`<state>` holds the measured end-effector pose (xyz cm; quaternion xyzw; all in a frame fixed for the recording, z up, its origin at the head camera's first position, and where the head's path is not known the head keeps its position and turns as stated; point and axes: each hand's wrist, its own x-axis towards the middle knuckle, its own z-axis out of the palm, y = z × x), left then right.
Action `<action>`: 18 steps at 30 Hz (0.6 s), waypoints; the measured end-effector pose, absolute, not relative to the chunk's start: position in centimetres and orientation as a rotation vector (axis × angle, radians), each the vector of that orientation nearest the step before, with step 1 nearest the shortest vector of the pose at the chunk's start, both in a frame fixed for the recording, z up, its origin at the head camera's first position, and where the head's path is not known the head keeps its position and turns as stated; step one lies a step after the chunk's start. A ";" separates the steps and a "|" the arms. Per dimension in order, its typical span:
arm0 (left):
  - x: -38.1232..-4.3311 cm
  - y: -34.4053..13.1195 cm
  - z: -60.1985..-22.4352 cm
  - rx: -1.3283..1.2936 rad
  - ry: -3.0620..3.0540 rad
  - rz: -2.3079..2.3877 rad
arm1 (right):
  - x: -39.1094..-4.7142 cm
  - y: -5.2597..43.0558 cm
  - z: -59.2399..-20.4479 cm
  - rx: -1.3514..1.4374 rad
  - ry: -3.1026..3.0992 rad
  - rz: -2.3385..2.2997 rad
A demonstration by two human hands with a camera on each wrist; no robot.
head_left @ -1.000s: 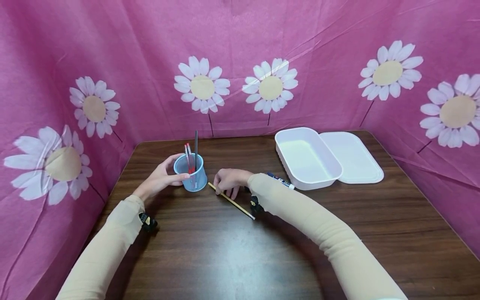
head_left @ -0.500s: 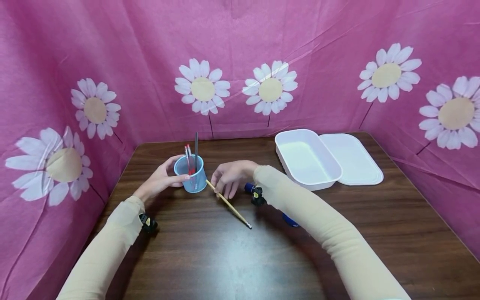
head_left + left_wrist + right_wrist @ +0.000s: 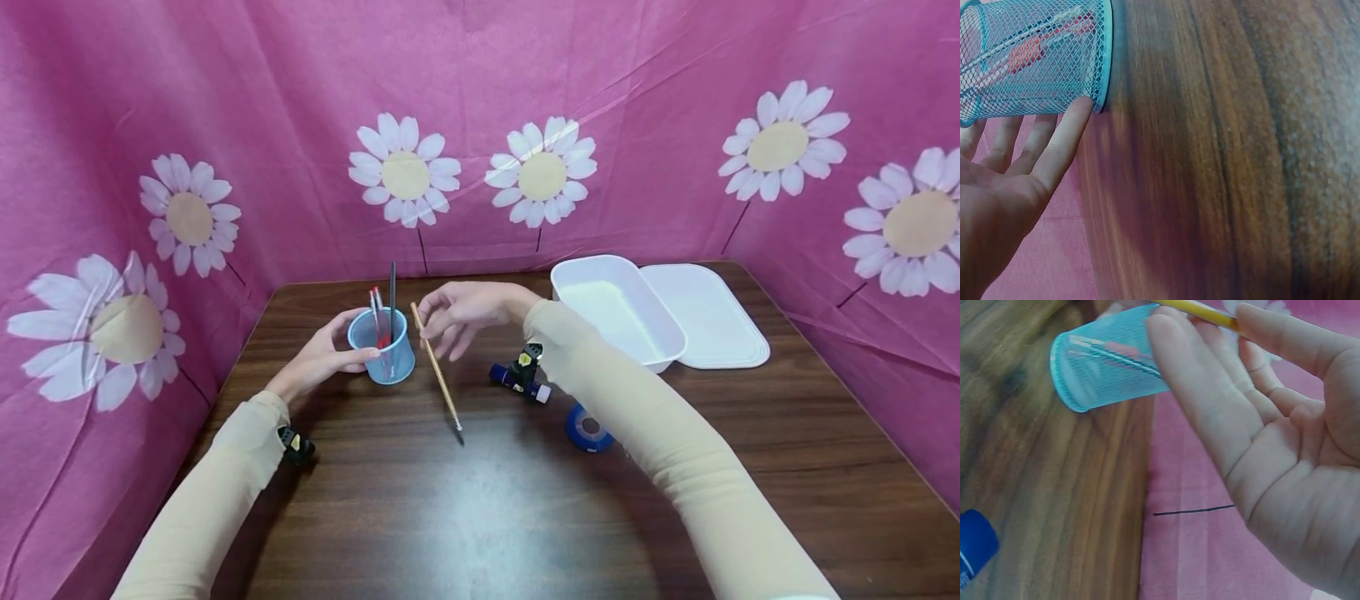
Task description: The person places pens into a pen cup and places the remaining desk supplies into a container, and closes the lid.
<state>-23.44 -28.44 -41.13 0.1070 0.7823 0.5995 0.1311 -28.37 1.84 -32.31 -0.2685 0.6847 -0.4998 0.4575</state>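
My left hand (image 3: 324,360) holds a light-blue mesh pen cup (image 3: 396,364) upright on the table, thumb at the near side and other fingers behind. Inside stand red-topped clear pens (image 3: 377,310) and a taller black pencil (image 3: 392,287). Just right of the cup, my right hand (image 3: 465,312) pinches a yellow pencil (image 3: 441,377) near its upper end. The pencil slants, its metal-banded, dark-tipped end pointing down toward me. In the right wrist view, thumb and fingertips meet around the yellow pencil (image 3: 1204,311), which overlaps the cup's top there.
Below the right wrist lie a dark-blue marker (image 3: 501,377) with a white end and a blue tape roll (image 3: 576,427), partly behind the sleeve. At the back right, a white plastic box (image 3: 670,354) stands beside its flat lid (image 3: 723,333). Pink flowered cloth surrounds the table.
My right hand has lifted the yellow pencil off the table and tilted it more upright, moving up and back. The marker and tape roll have come into view. The left hand and cup stay put.
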 end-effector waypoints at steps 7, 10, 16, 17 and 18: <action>-23.4 -28.3 -41.1 0.311 2.248 1.766 | -28.7 2.7 -30.6 -0.662 1.635 -1.398; -23.4 -28.3 -41.1 0.310 2.244 1.766 | -28.9 2.9 -30.1 -0.647 1.618 -1.424; -23.3 -28.3 -41.0 0.308 2.247 1.761 | -29.0 3.2 -29.2 -0.615 1.605 -1.487; -23.3 -28.2 -41.0 0.309 2.250 1.760 | -29.0 3.2 -29.1 -0.602 1.603 -1.507; -23.3 -28.2 -40.9 0.310 2.252 1.759 | -29.1 3.2 -29.0 -0.588 1.601 -1.528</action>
